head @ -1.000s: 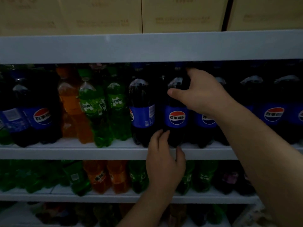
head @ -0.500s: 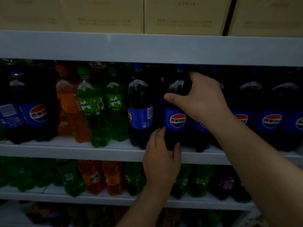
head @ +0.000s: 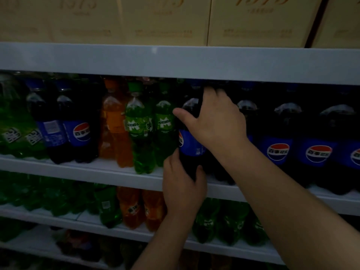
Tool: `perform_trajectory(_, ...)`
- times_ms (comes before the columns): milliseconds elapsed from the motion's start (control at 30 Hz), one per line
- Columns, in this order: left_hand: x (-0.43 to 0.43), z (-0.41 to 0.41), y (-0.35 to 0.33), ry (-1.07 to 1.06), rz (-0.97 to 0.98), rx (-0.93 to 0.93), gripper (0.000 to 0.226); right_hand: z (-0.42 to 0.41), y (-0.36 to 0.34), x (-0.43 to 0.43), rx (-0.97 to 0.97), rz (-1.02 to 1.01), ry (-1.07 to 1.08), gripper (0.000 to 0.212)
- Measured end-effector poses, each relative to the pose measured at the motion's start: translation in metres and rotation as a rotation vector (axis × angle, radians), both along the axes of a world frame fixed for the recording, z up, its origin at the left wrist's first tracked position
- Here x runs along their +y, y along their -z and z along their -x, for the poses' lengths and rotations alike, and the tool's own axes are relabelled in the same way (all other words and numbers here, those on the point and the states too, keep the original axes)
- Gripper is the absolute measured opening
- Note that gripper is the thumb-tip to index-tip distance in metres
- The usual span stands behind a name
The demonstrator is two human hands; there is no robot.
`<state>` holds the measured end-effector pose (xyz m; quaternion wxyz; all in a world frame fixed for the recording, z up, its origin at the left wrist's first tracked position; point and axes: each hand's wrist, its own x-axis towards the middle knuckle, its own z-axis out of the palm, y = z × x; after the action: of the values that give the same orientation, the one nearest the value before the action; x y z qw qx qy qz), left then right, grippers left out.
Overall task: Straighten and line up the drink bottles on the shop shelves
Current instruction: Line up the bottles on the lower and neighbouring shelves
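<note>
Dim shop shelf [head: 116, 179]: my right hand [head: 214, 121] grips a cola bottle [head: 190, 142] at the shoulder and my left hand [head: 181, 184] clasps its base, to square it at the front edge.

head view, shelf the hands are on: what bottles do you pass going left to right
green bottles → two cola bottles → orange bottle → two green Mirinda bottles → held cola bottle, gripped by left hand low and right hand high → row of cola bottles
</note>
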<state>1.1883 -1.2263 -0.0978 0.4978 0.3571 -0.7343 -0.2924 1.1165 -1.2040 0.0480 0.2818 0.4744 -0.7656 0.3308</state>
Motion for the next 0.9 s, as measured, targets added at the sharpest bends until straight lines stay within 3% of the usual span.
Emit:
perform_trajectory(100, 0.006, 0.002, 0.001, -0.029, -0.025, 0.025, 0.062, 0.002, -0.006, -0.004, -0.088, -0.064, -0.02, 0.073)
perform_trajectory(233, 0.004, -0.005, 0.007, -0.033, 0.035, 0.053, 0.047, 0.012, -0.021, 0.001, -0.214, -0.153, -0.128, 0.037)
perform_trajectory(367, -0.004, -0.008, 0.006, 0.047, 0.02, 0.024, 0.053, 0.016, -0.028, 0.006, -0.358, -0.247, -0.159, 0.021)
perform_trajectory(467, -0.004, -0.004, 0.004, 0.143, -0.028, 0.011, 0.06, 0.01, -0.022, 0.006, -0.28, -0.112, -0.15, 0.035)
perform_trajectory(567, -0.004, -0.003, 0.006, 0.092, -0.063, 0.039, 0.062, 0.009, -0.016, 0.005, -0.231, -0.075, -0.122, 0.055)
perform_trajectory(733, -0.007, -0.003, 0.007, 0.009, 0.007, 0.037, 0.067, 0.013, -0.019, 0.007, -0.356, -0.103, -0.206, 0.036)
perform_trajectory(900, -0.015, -0.005, 0.008, 0.118, 0.01, -0.034, 0.075, 0.011, -0.023, 0.007, -0.584, -0.137, -0.262, 0.027)
